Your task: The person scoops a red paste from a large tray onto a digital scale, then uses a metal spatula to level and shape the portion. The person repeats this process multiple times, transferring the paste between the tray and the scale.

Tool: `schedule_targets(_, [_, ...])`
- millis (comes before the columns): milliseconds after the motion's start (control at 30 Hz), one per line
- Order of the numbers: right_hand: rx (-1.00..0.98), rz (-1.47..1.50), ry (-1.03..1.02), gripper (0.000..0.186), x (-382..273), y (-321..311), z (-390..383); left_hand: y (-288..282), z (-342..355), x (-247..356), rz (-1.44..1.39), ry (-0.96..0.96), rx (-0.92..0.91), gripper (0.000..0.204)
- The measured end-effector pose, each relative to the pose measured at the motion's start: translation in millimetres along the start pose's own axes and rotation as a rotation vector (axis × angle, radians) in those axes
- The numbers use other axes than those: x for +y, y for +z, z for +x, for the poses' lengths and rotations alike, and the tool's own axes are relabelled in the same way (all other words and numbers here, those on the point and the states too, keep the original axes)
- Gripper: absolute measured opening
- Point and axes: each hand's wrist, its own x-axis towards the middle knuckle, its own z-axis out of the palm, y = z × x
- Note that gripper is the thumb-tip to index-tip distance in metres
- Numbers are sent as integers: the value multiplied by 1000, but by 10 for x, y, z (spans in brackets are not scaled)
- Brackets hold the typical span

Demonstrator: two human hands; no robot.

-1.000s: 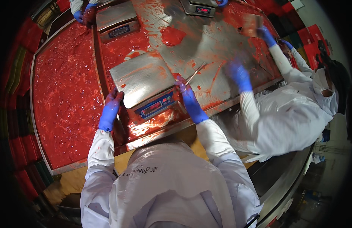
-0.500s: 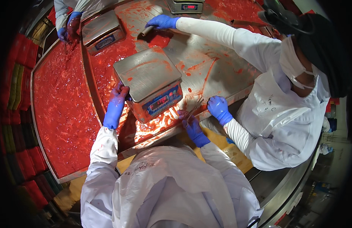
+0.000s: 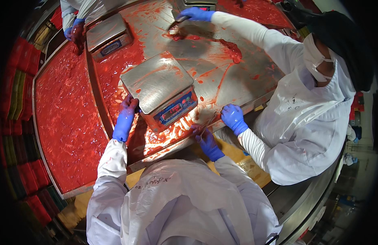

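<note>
My left hand [image 3: 124,118], in a blue glove with red-stained fingers, is closed at the left edge of a weighing scale [image 3: 158,83]. The scale has a bare steel platform smeared red and a blue front panel with a lit display. My right hand [image 3: 207,143], also gloved in blue, is at the table's near edge, right of the scale. Its fingers are closed around a thin metal tool [image 3: 209,121] that points up and away; its kind is not clear. Wet red matter lies on the steel table [image 3: 221,75] around the scale.
At the right, a co-worker's gloved hand [image 3: 197,14] holds a scraper-like piece; the other hand [image 3: 233,117] rests near my right hand. A raised divider [image 3: 95,87] bounds a red-filled section at left. Other scales [image 3: 109,36] stand farther back; another person works at the far left.
The co-worker's far hand has moved away and to the right, leaving a strip of red matter spread across the steel. My hands and the near scale have hardly moved.
</note>
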Motion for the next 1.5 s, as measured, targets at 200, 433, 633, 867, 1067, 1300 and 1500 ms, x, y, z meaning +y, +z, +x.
schedule_targets(200, [21,-34,25,48,-54,-79,-21,99,187,-47,-25,-25,-25,28])
schedule_targets(433, [42,-79,-5,47,134,-151,17,393,681,-376,-209,-32,-17,31])
schedule_targets(633, [-2,5,9,39,175,-285,60,1060,1364,-426,-133,20,-33,13])
schedule_targets(867, [2,64,44,38,440,-415,54,2245,2277,-327,-393,99,-269,37])
schedule_targets(1067, [-12,155,77,35,287,-583,120,2516,3412,-291,80,259,-424,43])
schedule_targets(1300, [-57,179,34,30,806,-637,90,1423,3433,-291,480,531,697,53])
schedule_targets(1500, [-82,192,134,30,807,-682,131,1223,3720,-142,32,353,387,56])
